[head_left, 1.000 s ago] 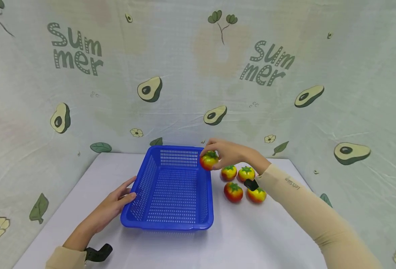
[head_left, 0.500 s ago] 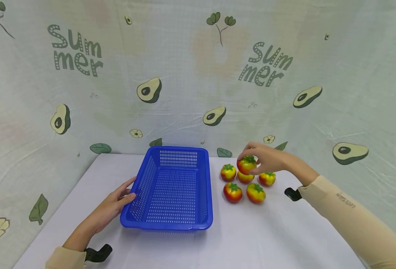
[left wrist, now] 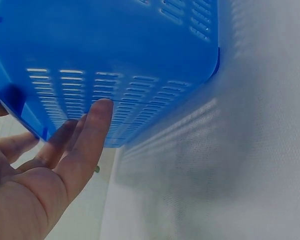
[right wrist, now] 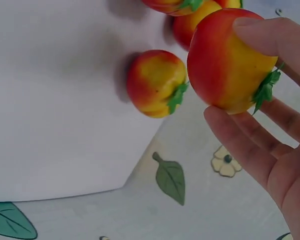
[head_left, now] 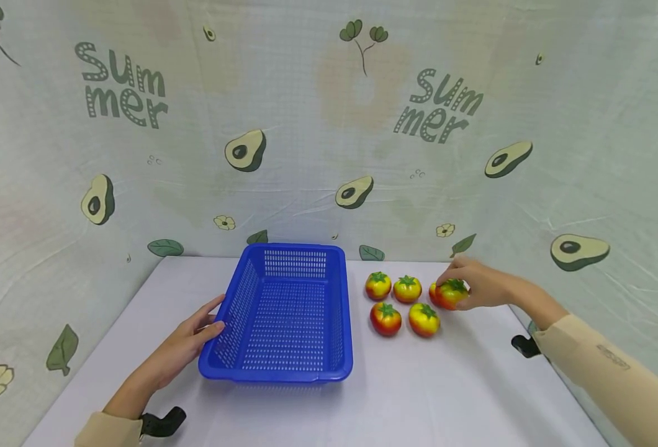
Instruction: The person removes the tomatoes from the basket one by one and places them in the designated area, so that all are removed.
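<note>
A blue perforated plastic basket stands on the white table, with nothing inside it. My left hand holds its left rim, the thumb at the rim; in the left wrist view the fingers lie against the slotted outer wall. At the right, my right hand grips a red-and-yellow tomato with a green leafy top, thumb on one side and fingers on the other. In the head view, the held tomato partly covers another tomato just left of it.
Several more tomatoes stand between the basket and my right hand, among them a redder one in front and a yellower one behind. A pale cloth with printed avocados hangs behind the table.
My right hand has carried a tomato from above the basket's right rim rightward, past the other tomatoes, and lowered it at the right end of the group. My left hand has stayed put.
</note>
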Motion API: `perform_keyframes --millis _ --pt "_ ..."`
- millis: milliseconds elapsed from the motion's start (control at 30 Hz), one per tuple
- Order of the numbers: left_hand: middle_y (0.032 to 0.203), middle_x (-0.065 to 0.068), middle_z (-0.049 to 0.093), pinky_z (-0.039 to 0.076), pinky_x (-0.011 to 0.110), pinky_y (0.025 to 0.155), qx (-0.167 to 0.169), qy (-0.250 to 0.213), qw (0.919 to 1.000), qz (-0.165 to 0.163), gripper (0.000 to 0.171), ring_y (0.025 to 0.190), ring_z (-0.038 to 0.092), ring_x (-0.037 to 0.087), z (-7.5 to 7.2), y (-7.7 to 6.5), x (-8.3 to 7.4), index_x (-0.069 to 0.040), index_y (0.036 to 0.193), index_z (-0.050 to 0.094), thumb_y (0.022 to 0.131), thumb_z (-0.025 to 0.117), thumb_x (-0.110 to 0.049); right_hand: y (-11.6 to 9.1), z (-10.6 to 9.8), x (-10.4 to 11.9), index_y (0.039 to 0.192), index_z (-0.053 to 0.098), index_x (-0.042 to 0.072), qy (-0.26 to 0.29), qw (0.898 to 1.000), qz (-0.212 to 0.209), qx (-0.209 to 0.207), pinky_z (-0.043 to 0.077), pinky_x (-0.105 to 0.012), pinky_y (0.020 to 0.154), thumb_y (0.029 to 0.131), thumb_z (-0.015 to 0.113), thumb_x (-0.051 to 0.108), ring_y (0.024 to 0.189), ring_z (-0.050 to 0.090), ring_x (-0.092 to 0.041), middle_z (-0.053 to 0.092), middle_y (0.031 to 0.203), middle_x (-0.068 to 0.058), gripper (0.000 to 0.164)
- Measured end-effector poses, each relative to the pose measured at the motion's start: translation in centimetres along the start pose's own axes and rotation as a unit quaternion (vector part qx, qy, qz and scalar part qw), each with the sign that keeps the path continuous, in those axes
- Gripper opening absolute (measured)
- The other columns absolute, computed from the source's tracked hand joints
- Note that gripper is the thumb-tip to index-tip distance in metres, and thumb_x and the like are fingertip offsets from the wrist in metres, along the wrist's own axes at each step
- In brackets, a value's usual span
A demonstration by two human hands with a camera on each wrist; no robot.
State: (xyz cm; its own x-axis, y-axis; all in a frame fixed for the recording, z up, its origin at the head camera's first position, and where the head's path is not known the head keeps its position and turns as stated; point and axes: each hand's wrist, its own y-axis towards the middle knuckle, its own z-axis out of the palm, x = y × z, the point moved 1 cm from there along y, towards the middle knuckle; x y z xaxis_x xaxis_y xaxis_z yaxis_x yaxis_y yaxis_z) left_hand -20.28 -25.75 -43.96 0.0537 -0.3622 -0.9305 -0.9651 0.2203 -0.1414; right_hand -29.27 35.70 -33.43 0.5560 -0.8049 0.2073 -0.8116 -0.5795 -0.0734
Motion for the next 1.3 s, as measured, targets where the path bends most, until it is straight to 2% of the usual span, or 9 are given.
perform_keyframes --millis 200,533,833,1033,1300 --pt "0.158 0.028 0.039 0.051 0.059 0.11 0.002 0.0 1.0 0.006 0.074 0.139 0.051 0.042 0.0 0.2 -0.1 -0.021 0.172 0.014 0.112 0.054 -0.037 -1.2 2.0 -1.5 0.13 0.074 0.014 0.027 0.999 0.027 0.021 0.062 -0.05 0.088 0.085 0.09 0.018 0.109 0.059 -0.029 0.061 0.125 -0.013 0.048" --pt "0.159 0.027 0.037 0.049 0.059 0.112 -0.002 0.002 1.0 -0.006 0.075 0.14 0.049 0.043 -0.3 0.1 0.2 -0.023 0.173 0.014 0.111 0.054 -0.04 -2.0 5.1 -2.9 0.132 0.073 0.013 0.058 0.997 0.046 0.033 0.058 -0.059 0.098 0.085 0.088 0.015 0.115 0.06 -0.03 0.062 0.126 -0.01 0.049" --pt "0.158 0.028 0.037 0.051 0.059 0.11 0.0 0.007 1.0 0.001 0.075 0.14 0.05 0.043 -0.3 0.2 0.3 -0.021 0.173 0.012 0.112 0.053 -0.038 -2.3 6.1 -3.4 0.131 0.073 0.015 0.06 0.997 0.046 0.034 0.057 -0.061 0.098 0.086 0.087 0.015 0.113 0.059 -0.029 0.062 0.126 -0.008 0.047" --pt "0.158 0.026 0.038 0.051 0.059 0.11 -0.005 0.008 1.0 -0.002 0.075 0.139 0.051 0.042 -0.2 0.1 0.2 -0.022 0.172 0.015 0.112 0.054 -0.039 -2.2 6.8 -3.5 0.129 0.073 0.015 0.055 0.997 0.045 0.032 0.057 -0.058 0.097 0.085 0.086 0.012 0.109 0.059 -0.026 0.062 0.124 -0.008 0.047" --pt "0.16 0.028 0.037 0.051 0.061 0.109 -0.003 0.022 0.9998 0.004 0.075 0.142 0.047 0.047 -0.4 0.1 -0.2 -0.022 0.172 0.016 0.111 0.055 -0.041 -2.3 6.5 -3.2 0.129 0.073 0.014 0.046 0.998 0.044 0.027 0.057 -0.061 0.098 0.084 0.087 0.011 0.11 0.059 -0.029 0.062 0.126 -0.011 0.047"
